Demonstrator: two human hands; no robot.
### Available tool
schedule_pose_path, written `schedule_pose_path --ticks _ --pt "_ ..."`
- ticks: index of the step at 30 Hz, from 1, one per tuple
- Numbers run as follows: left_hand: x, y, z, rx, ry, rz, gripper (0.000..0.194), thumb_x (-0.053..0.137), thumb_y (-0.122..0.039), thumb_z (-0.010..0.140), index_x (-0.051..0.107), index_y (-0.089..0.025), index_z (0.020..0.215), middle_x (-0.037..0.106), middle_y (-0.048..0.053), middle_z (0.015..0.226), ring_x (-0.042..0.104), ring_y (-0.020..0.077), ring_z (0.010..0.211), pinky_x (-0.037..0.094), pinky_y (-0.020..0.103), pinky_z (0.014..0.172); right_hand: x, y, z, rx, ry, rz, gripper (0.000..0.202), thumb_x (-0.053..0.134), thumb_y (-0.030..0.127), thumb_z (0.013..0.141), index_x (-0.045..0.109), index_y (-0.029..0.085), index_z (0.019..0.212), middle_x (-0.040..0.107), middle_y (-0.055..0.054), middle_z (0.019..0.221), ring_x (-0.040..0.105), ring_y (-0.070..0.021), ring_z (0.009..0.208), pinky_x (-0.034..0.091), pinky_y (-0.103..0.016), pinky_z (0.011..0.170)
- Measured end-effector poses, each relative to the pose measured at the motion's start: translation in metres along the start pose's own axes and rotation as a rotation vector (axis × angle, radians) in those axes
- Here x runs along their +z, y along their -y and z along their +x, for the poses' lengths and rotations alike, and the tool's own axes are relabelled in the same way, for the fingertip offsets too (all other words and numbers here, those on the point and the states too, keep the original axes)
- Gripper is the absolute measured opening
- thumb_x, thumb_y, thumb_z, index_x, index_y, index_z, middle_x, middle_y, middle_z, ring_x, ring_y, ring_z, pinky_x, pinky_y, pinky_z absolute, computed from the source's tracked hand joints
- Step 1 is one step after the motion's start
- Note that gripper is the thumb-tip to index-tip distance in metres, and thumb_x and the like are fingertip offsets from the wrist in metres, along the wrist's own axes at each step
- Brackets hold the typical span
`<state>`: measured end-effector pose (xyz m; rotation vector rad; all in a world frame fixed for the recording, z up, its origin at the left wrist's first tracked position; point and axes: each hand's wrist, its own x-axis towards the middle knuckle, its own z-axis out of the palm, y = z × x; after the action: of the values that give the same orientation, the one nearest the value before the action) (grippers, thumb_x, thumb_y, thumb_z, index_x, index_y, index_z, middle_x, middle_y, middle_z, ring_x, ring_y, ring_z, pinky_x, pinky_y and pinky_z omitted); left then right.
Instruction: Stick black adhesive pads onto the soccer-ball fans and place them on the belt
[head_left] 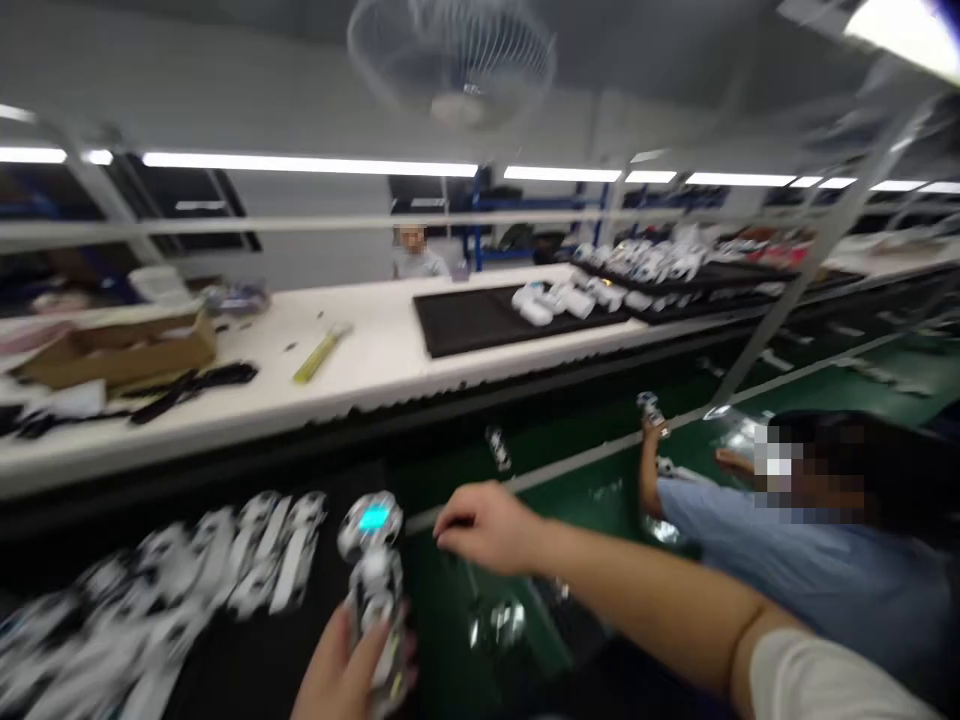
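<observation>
At the near edge of the green belt [442,620], a device [373,585] with a lit cyan screen is held in the left hand [349,665], beside a black tray [240,660] where white units [217,560] are crowded together. Over the belt, the right hand [484,525] is held with fingers curled toward the thumb; whether anything is pinched cannot be told. On the white bench [382,350], white parts [555,302] are grouped toward the right of a second tray [465,315]; a box [157,350] is filled with things too blurred to be named.
</observation>
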<state>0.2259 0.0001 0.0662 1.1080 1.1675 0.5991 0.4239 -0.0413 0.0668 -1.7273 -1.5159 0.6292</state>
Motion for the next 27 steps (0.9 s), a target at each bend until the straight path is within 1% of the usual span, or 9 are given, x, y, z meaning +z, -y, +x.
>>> schedule_pose_path --ticks 1,3,4,7,10,14,21,27 --pt "0.002 0.001 -0.004 -0.021 0.028 0.000 0.041 0.077 -0.044 0.063 0.066 -0.024 0.096 0.068 0.005 0.081 0.068 0.0272 0.075 0.057 0.037 0.059 -0.007 0.014 -0.007 0.001 0.034 0.006 0.013 0.067 0.017 0.082 0.078 0.020 0.088 0.074 0.000 0.086 0.067 -0.0137 0.083 0.048 -0.022 0.078" --pt "0.005 0.003 -0.008 0.040 0.159 0.015 0.043 0.070 -0.040 0.069 0.060 -0.019 0.106 0.065 0.004 0.085 0.064 0.0205 0.070 0.055 0.031 0.056 -0.014 0.033 -0.018 -0.037 0.070 -0.034 0.016 0.062 0.015 0.084 0.076 0.020 0.089 0.074 0.001 0.086 0.066 -0.0122 0.080 0.046 -0.022 0.074" --pt "0.006 0.004 -0.008 0.033 0.217 0.031 0.046 0.069 -0.038 0.070 0.058 -0.018 0.110 0.063 0.003 0.082 0.062 0.0190 0.068 0.054 0.030 0.055 -0.015 0.040 -0.022 -0.056 0.079 -0.093 0.016 0.061 0.013 0.085 0.075 0.020 0.089 0.073 0.001 0.084 0.065 -0.0119 0.078 0.045 -0.022 0.072" --pt "0.004 0.007 -0.010 0.056 0.291 0.096 0.048 0.066 -0.035 0.074 0.056 -0.017 0.117 0.060 0.002 0.079 0.059 0.0168 0.065 0.053 0.029 0.053 -0.008 0.054 -0.033 -0.141 0.093 -0.244 0.014 0.059 0.010 0.086 0.071 0.017 0.085 0.068 0.000 0.079 0.060 -0.0116 0.073 0.041 -0.022 0.067" --pt "-0.001 0.013 -0.014 0.084 0.319 0.129 0.046 0.065 -0.034 0.077 0.056 -0.016 0.119 0.061 0.003 0.082 0.058 0.0160 0.065 0.053 0.028 0.053 0.004 0.063 -0.041 -0.185 0.123 -0.357 0.013 0.057 0.011 0.087 0.068 0.016 0.082 0.065 -0.002 0.078 0.058 -0.0128 0.073 0.040 -0.024 0.066" --pt "-0.009 0.023 -0.015 0.103 0.334 0.128 0.046 0.064 -0.032 0.079 0.055 -0.017 0.122 0.062 0.003 0.085 0.058 0.0157 0.065 0.053 0.028 0.054 0.013 0.066 -0.042 -0.183 0.163 -0.436 0.015 0.055 0.011 0.089 0.067 0.016 0.083 0.065 -0.003 0.081 0.058 -0.0143 0.076 0.039 -0.025 0.068" --pt "-0.015 0.025 -0.015 0.099 0.313 0.116 0.044 0.063 -0.030 0.079 0.056 -0.019 0.121 0.065 0.004 0.092 0.060 0.0154 0.066 0.053 0.028 0.056 0.020 0.068 -0.041 -0.140 0.193 -0.392 0.015 0.055 0.011 0.089 0.068 0.016 0.085 0.068 -0.003 0.085 0.061 -0.0145 0.077 0.040 -0.025 0.069" --pt "-0.017 0.031 -0.017 0.101 0.285 0.112 0.046 0.064 -0.031 0.078 0.056 -0.018 0.122 0.066 0.005 0.093 0.060 0.0161 0.068 0.052 0.027 0.056 0.024 0.069 -0.041 -0.153 0.235 -0.422 0.014 0.055 0.011 0.090 0.068 0.015 0.087 0.067 -0.005 0.085 0.061 -0.0153 0.077 0.041 -0.026 0.069"
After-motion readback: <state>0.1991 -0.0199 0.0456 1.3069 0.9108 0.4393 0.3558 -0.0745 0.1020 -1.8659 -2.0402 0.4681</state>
